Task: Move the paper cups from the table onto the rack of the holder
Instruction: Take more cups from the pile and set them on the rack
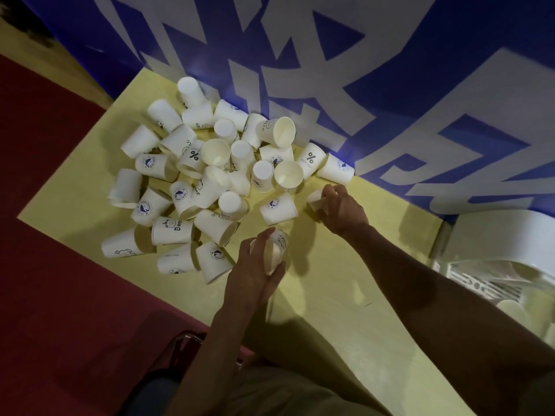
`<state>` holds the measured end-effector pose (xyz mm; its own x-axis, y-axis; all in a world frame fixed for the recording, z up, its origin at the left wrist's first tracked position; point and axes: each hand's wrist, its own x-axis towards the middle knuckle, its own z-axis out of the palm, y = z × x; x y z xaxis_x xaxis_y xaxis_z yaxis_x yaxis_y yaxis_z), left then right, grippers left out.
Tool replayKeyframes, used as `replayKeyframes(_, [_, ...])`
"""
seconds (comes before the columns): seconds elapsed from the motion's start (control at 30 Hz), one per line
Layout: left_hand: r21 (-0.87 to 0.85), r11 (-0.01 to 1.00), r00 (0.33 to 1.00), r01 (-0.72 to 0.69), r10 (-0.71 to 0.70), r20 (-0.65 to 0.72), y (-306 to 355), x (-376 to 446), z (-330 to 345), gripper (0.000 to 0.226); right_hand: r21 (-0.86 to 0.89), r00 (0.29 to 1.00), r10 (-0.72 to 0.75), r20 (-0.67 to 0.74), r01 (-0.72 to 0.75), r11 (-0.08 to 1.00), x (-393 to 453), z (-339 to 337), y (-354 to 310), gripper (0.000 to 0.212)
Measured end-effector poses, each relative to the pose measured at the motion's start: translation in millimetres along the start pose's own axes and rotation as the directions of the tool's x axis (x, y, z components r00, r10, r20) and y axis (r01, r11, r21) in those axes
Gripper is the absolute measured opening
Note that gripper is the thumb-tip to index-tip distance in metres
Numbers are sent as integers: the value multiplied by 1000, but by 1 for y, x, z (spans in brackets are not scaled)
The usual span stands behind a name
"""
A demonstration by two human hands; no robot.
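head view: a heap of paper cups [210, 175] lies on the yellow desk [345, 310] at centre left; the left hand [255, 274] has its grip clenched round one cup [274, 250] at frame centre. the right hand [342, 210] grips another cup [315, 199] just right of the heap; the white holder [492, 265] sits at the right edge.

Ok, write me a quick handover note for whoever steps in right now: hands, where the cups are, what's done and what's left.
Left hand: grips one paper cup at the near edge of the pile.
Right hand: holds a second cup on the pile's right side.
Pile of cups: dozens, mostly tipped over, on the yellow table against the blue banner.
Holder: white, at the right edge of the view; its rack is only partly visible, with at least one cup by it.
Done: very little, as far as shown.
Left: carry over both held cups, then nearly the whole pile.
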<state>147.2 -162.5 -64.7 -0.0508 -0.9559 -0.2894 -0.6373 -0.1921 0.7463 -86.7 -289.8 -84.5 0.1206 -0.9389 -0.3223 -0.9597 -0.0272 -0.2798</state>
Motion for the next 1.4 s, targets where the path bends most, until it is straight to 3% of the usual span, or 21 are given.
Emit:
replayKeyframes(0.27, [28, 997, 993, -73, 70, 93, 26, 6, 10, 80, 162, 970, 25, -243, 15, 987, -76, -10, 28, 47])
replayKeyframes(0.4, [8, 996, 990, -91, 89, 106, 49, 4, 26, 73, 248, 936, 132, -325, -51, 968, -129, -17, 43, 60])
replayKeyframes(0.53, [49, 981, 972, -188, 178, 156, 76, 1, 53, 68, 287, 926, 182, -332, -85, 954, -190, -24, 68, 79])
replayKeyframes(0.9, [-38, 868, 842, -495, 491, 224, 192, -60, 158, 72, 464, 827, 374, -420, -158, 872, -347, -39, 164, 63])
replayKeyframes(1.13, [0, 852, 825, -523, 507, 250, 272, -101, 233, 74, 513, 795, 395, -460, -125, 849, -418, -48, 244, 66])
replayKeyframes(1.4, [91, 822, 806, -562, 519, 286, 308, -119, 298, 70, 560, 818, 395, -418, -111, 821, -457, -49, 312, 66])
